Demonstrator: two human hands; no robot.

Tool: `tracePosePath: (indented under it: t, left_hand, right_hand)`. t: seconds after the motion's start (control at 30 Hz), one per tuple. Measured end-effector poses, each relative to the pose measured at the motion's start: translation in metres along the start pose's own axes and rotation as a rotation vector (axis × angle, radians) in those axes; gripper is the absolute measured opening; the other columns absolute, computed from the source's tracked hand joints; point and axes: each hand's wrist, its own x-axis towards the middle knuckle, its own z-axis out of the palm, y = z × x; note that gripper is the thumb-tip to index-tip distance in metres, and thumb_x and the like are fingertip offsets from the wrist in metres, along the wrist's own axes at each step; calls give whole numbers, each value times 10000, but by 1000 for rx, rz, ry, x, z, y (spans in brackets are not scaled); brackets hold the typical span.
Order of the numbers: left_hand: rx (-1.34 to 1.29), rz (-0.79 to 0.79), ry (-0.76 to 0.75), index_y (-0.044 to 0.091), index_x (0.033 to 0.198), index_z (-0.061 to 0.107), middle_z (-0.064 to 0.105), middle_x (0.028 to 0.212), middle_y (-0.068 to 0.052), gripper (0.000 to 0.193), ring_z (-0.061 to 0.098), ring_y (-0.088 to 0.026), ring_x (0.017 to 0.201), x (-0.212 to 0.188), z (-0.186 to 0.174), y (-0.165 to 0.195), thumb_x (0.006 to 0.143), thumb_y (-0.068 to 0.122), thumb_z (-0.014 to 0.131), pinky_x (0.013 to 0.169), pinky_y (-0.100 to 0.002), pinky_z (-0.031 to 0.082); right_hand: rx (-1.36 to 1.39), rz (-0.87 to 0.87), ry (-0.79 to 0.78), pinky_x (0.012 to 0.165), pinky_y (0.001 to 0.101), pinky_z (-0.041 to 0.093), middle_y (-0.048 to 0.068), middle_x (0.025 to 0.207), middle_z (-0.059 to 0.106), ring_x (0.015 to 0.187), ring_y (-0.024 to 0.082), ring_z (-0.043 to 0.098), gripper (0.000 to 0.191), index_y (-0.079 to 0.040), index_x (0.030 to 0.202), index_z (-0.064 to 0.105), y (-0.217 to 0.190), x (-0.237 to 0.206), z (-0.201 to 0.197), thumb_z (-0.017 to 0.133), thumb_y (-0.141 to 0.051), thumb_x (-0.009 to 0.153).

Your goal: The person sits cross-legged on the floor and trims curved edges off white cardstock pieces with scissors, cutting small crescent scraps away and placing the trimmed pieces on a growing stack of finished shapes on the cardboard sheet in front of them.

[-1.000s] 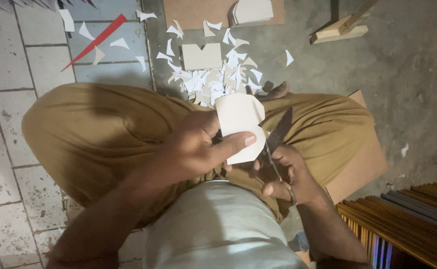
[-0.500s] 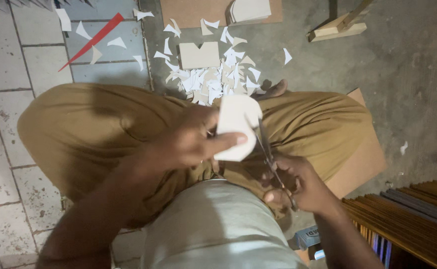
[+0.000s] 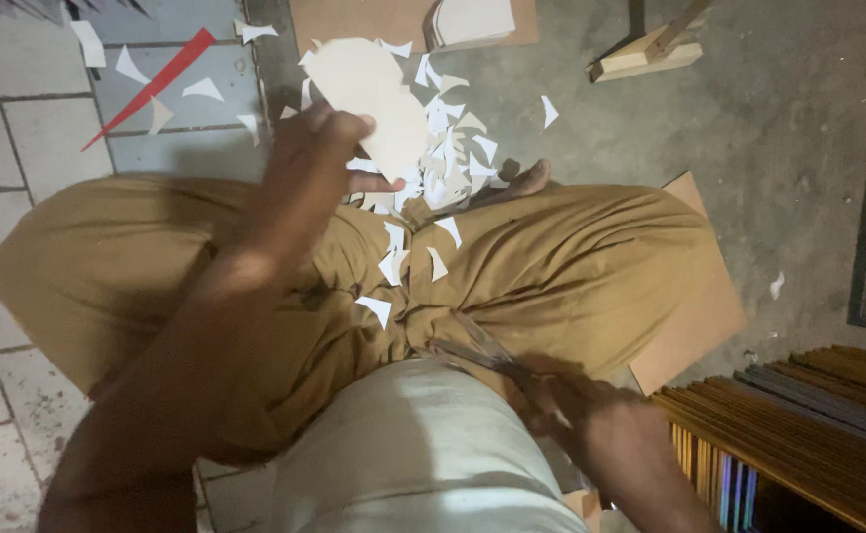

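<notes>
My left hand (image 3: 307, 170) is stretched forward over my crossed legs and grips a cream card piece (image 3: 372, 102) with rounded edges, holding it out above the floor. My right hand (image 3: 601, 426) rests low by my right thigh, closed around the handles of a pair of scissors (image 3: 477, 347) whose blades point up and left across my lap. Small white paper offcuts (image 3: 450, 158) lie scattered on my tan trousers and on the floor in front of my knees.
A stack of cream card pieces (image 3: 472, 20) sits on a brown board (image 3: 354, 20) at the top. A red paper sliver (image 3: 152, 84) lies on the tiles at left. Wooden strips (image 3: 650, 54) lie top right; stacked frames (image 3: 798, 415) at lower right; a cardboard sheet (image 3: 695, 316) under my right knee.
My left hand has carried the cut card forward and up, away from the scissors. My right hand has dropped back with the scissors. Fresh offcuts now lie on my lap.
</notes>
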Motion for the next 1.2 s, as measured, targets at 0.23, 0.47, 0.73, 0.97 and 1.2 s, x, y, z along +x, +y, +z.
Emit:
tracePosePath:
  t: [0.23, 0.47, 0.73, 0.97, 1.2]
  left_hand:
    - [144, 41, -122, -36, 1146, 711, 674, 900, -68, 341, 580, -173, 776, 13, 42, -26, 1058, 272, 594, 681, -306, 495]
    - [-356, 187, -175, -10, 1293, 670, 734, 1138, -36, 290, 657, -129, 1075, 23, 57, -16, 1056, 155, 653, 962, -297, 548]
    - [337, 231, 305, 23, 1230, 681, 733, 1148, -133, 331, 700, -248, 1056, 89, -34, -51, 954, 205, 708, 933, -353, 574]
    - [958, 248, 553, 18, 1129, 682, 635, 1167, -203, 355, 542, -388, 1161, 104, -29, -84, 795, 104, 766, 1024, -468, 427]
    - [1044, 58, 455, 44, 1210, 618, 611, 1254, -181, 439, 533, -379, 1215, 108, -26, -82, 789, 69, 740, 1012, -476, 434]
  right_hand:
    - [778, -207, 542, 905, 326, 597, 99, 1152, 712, 1024, 180, 710, 325, -10, 1266, 616, -14, 67, -37, 699, -79, 959]
    - [1454, -117, 502, 839, 335, 594, 119, 1085, 663, 962, 188, 681, 271, 43, 1257, 560, -30, 220, -50, 681, -73, 1043]
    - [1044, -137, 624, 660, 276, 599, 58, 956, 712, 810, 124, 720, 216, -27, 1249, 620, 46, 363, -81, 651, -44, 1036]
    - [943, -6, 626, 617, 294, 586, 70, 931, 735, 743, 152, 701, 322, -31, 1301, 667, 78, 430, -35, 669, -40, 979]
    - [128, 150, 837, 778, 494, 523, 256, 1125, 653, 963, 419, 663, 520, -9, 1243, 660, 70, 434, -34, 857, -223, 813]
